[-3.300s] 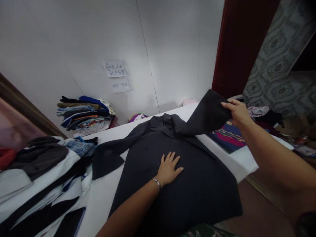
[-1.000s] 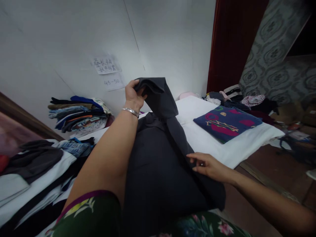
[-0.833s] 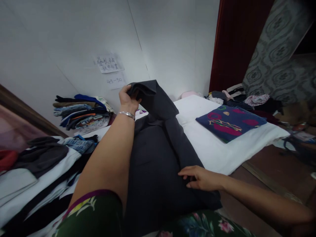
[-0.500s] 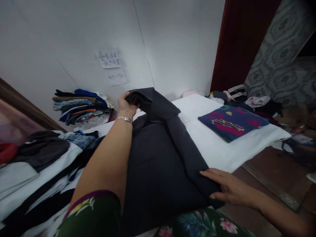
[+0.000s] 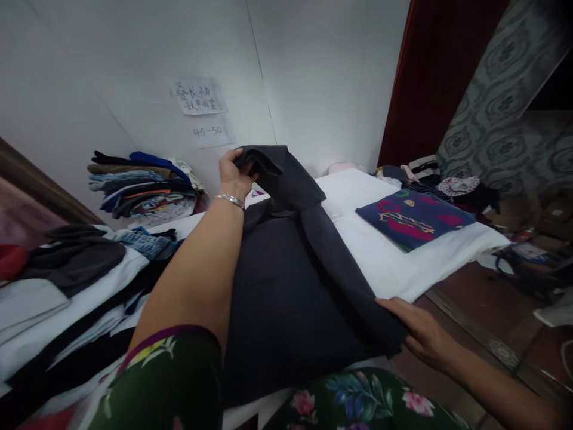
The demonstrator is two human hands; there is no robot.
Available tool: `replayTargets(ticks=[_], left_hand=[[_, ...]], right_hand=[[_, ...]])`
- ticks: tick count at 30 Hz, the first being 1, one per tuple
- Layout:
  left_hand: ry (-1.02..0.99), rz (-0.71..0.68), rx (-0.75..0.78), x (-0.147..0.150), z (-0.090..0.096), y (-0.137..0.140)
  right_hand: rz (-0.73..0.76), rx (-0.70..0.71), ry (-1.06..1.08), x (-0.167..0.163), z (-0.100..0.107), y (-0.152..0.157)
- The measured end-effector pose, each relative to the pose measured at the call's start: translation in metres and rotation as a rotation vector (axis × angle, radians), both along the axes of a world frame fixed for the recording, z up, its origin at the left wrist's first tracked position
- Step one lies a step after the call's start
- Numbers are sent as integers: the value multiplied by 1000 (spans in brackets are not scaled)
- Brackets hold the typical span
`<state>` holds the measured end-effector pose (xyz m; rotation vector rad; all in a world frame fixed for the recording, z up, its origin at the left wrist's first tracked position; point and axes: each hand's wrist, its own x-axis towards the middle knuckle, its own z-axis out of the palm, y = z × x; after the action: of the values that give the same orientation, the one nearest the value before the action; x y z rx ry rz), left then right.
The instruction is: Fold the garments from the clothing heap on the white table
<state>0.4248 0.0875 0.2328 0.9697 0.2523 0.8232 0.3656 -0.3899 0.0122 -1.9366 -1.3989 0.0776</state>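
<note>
A dark grey garment (image 5: pixel 286 292) lies spread over the white-covered table (image 5: pixel 358 233) in front of me, with a strip folded in along its right side. My left hand (image 5: pixel 233 178), a silver bangle at its wrist, is closed on the garment's far end and holds that part up off the table. At the near right corner my right hand (image 5: pixel 423 328) grips the cloth edge between thumb and fingers. The corner is lifted slightly over the table edge. What kind of garment it is, I cannot make out.
A folded navy garment with a coloured pattern (image 5: pixel 416 218) lies on the table's right side. Behind on the left rises a stack of folded clothes (image 5: pixel 143 188). Loose clothes (image 5: pixel 80 269) cover the left side, and more lie (image 5: pixel 461 186) past the far right corner. Handwritten papers (image 5: pixel 201 98) hang on the wall.
My right hand has moved slightly right, drawing the garment's near right corner outward. My left hand has risen a little with the far end. The view has shifted slightly.
</note>
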Motion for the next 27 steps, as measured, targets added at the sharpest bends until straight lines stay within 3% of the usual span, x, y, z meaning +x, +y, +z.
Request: replayTargets(ticks=[2, 7, 9, 14, 19, 22, 25, 27], left_hand=[[-18, -14, 7, -1, 7, -2], [-18, -9, 54, -4, 9, 4], [-1, 2, 53, -8, 4, 9], [32, -2, 45, -21, -6, 17], [0, -47, -6, -38, -4, 3], [-21, -77, -13, -62, -5, -22], [36, -91, -36, -106, -28, -63], [169, -88, -84, -142, -64, -99]], right_hand=[[61, -12, 5, -6, 12, 20], [254, -439, -17, -28, 24, 73], [281, -490, 24, -31, 25, 83], [409, -282, 469, -4, 23, 89], [2, 49, 984, 70, 14, 124], [-118, 248, 1192, 119, 18, 157], [-150, 362, 1381, 160, 24, 188], [-204, 379, 1443, 182, 27, 207]])
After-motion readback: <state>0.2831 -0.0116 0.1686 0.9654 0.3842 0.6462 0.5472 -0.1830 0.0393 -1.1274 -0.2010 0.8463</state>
